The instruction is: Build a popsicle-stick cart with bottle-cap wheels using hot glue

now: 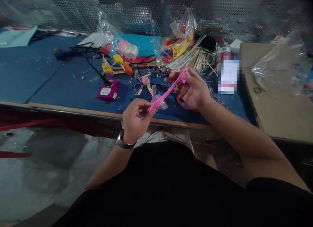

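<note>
A strand of pink clay [168, 92] is stretched slantwise between my two hands, above the front part of the blue table [73, 86]. My left hand [138, 119], with a watch on its wrist, pinches the lower left end between thumb and fingers. Higher up and to the right, my right hand [194, 88] grips the thicker upper end. Beside the lower end of the clay is a small clear plastic piece [163, 105]. Behind the strand lie several wooden sticks [148, 86] with a bit of pink on them.
A purple box [109, 90] with a black cable stands left. Yellow and orange clay pieces [127, 69] lie behind it. Plastic bags, many sticks [201, 60] and a red-capped bottle [223, 51] are at the back. Cardboard [281, 113] covers the right; red-handled pliers [183, 104] lie under my right hand.
</note>
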A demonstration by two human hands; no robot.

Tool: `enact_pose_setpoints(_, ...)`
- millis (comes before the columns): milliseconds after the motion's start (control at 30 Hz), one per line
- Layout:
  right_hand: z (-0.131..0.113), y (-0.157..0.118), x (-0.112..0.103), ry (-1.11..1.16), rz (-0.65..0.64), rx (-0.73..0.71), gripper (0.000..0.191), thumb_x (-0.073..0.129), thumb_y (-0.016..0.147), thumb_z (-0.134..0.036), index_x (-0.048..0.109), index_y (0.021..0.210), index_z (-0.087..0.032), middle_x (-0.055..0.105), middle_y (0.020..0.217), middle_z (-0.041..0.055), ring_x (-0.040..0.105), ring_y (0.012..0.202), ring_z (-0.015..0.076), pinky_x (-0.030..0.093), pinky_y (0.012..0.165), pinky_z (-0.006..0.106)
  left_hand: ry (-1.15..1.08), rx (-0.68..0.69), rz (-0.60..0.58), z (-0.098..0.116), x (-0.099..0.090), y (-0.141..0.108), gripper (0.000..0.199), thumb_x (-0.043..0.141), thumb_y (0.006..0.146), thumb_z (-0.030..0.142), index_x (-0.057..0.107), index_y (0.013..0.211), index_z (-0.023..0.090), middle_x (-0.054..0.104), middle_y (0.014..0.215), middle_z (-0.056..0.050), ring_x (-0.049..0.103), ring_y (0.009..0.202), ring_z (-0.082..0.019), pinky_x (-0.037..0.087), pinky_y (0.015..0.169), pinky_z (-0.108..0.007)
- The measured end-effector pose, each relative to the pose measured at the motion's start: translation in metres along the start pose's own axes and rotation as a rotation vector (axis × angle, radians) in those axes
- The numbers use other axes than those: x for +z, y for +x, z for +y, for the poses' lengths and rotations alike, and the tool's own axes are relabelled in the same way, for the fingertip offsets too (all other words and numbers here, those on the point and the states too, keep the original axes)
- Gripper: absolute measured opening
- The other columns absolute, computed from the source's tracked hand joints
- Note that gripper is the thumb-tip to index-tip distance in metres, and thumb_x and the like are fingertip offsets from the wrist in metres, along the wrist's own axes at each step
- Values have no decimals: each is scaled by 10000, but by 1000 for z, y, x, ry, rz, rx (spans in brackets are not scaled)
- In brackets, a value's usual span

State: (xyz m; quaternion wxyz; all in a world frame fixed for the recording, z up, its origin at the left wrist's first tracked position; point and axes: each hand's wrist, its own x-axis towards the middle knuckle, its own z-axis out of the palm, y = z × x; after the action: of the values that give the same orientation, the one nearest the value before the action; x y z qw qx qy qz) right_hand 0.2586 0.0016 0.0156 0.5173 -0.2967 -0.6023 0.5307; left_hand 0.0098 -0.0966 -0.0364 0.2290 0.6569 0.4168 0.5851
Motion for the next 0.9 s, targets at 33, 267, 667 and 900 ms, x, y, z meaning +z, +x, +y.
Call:
enact_pose_setpoints(33, -3, -1, -1, 50, -49, 34, 614, 766, 961, -874, 579, 1100, -307, 722, 995, 20, 769, 881, 223, 606, 696, 346, -12, 6, 4, 0, 1, 0, 249, 835, 1097, 479, 745, 1133, 250, 796, 1150, -67, 878, 883, -189, 773, 775, -317)
enact_pose_setpoints(267, -14, 2, -14, 243, -190, 274, 625, 856, 915, -808, 483, 946, -307, 396, 651, -111, 214, 496, 105, 269, 502, 312, -59, 68, 66, -1, 1, 1, 174, 812, 1124, 363, 688, 1128, 241, 835, 1323, -91, 872, 869, -157, 781, 756, -298)
enact_pose_setpoints(667, -3, 11, -8, 184, 0, 233, 103, 739, 786, -259, 645, 822, -239, 622, 795, 25, 485, 636, 143, 388, 559, 287, 197, 91, 298, -44, -54, 32, 340, 801, 1105, 529, 737, 1327, 279, 735, 1419, -115, 843, 1125, -261, 779, 885, -417)
enact_pose_setpoints(900, -2, -3, 2, 24, -202, 85, 173, 812, 835, -334, 763, 922, -193, 600, 750, -12, 500, 647, 126, 381, 556, 246, -321, -184, 142, -34, -20, 9, 367, 885, 1046, 431, 791, 1380, 312, 818, 1226, -36, 873, 864, -183, 786, 836, -350)
